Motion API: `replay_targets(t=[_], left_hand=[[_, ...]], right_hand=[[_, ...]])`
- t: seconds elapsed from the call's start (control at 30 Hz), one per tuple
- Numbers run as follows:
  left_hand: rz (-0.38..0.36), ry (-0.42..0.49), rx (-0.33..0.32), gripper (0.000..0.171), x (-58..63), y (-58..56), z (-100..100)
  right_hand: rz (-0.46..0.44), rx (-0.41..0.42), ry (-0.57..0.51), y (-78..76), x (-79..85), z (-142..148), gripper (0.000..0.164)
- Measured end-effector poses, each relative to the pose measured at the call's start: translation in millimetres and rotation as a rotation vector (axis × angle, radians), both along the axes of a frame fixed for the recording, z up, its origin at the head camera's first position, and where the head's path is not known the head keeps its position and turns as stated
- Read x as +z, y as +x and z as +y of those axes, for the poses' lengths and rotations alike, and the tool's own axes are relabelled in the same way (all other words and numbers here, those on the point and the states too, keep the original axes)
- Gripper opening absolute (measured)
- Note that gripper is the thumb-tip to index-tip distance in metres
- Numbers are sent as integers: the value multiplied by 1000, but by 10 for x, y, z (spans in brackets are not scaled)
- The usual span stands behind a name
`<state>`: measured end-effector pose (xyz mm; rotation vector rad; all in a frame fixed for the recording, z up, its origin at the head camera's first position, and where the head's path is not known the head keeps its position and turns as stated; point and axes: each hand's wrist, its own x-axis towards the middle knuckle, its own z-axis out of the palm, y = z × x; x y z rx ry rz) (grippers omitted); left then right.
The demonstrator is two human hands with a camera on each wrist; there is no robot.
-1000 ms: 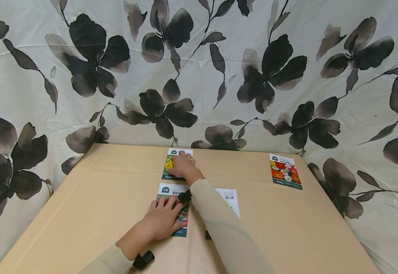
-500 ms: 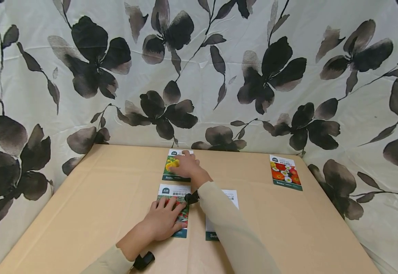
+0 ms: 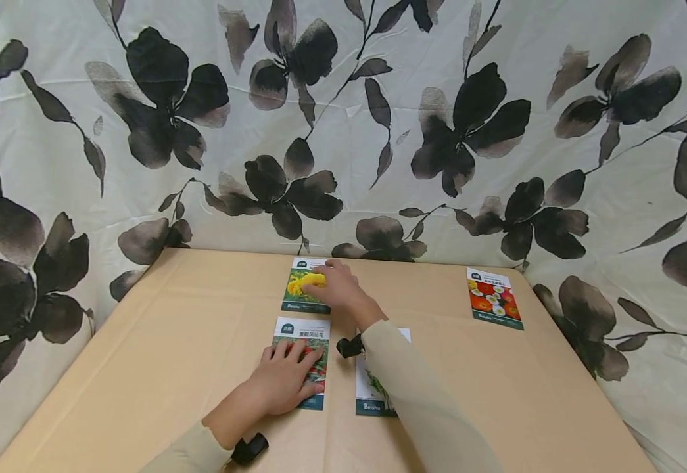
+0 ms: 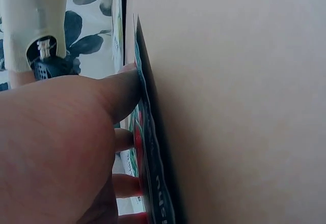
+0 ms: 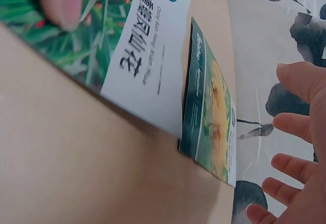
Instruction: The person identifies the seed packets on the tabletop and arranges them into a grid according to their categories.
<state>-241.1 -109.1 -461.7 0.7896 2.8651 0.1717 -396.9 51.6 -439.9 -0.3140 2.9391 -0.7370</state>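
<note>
My left hand (image 3: 284,378) rests with fairly straight, spread fingers on a seed packet with red flowers (image 3: 302,330), near the middle of the table. In the left wrist view the thumb (image 4: 125,91) lies along the packet's edge. Just behind that packet lies a second one, printed with yellow flowers (image 3: 303,284). Over its right side is my right hand (image 3: 346,292), hiding part of it. The right wrist view shows this hand's fingers (image 5: 293,167) spread and apart from the packet, gripping nothing.
Under my right forearm lies a white seed packet with a green plant (image 3: 373,407), partly hidden. Another packet with red and orange flowers (image 3: 494,299) lies at the far right. A floral cloth (image 3: 390,131) hangs behind the tan table (image 3: 171,328).
My right hand has moved a little rightward, uncovering more of the yellow-flower packet. The right forearm has also shifted right. My left hand stays in place on the red-flower packet.
</note>
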Motion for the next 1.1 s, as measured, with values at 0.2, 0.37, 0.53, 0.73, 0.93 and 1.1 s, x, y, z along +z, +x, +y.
replay_targets(t=[0.2,0.37,0.53,0.73,0.93,1.1], left_hand=[[-14,2,1,69,-7,-14,5],[-36,-5,13,70,-14,-12,0],[-30,0,10,70,-16,-4,-2],[-28,-1,9,69,-26,-8,-9],[-32,2,12,69,-15,-4,-13],[-37,21,8,68,-3,2,-10]], right_hand=[[2,-11,-39,57,17,150,60],[29,23,-71,88,24,264,59],[45,59,-148,127,19,418,57],[55,78,-157,158,-46,622,53],[84,78,-179,215,-43,805,50],[107,66,-203,257,-42,974,47]])
